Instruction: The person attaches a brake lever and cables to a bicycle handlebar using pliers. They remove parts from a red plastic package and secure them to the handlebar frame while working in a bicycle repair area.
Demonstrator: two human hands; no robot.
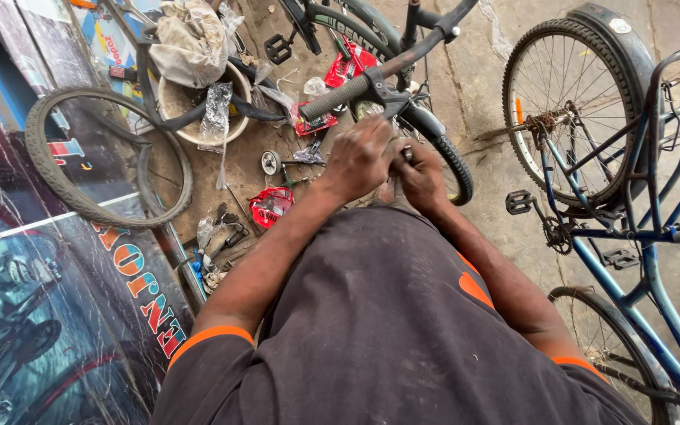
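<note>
A blue bicycle stands at my right, a loose tyre lies at my left; between them my left hand and right hand close together on a small metal part below the handlebar grip, rigid and likely slippery, best pinched by its edges.

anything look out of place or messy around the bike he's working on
Yes. A loose tyre lies flat on the ground, off any wheel. Torn red packets and small tools are scattered on the floor beside it. Both hands, left hand and right hand, meet below the handlebar grip.
</note>
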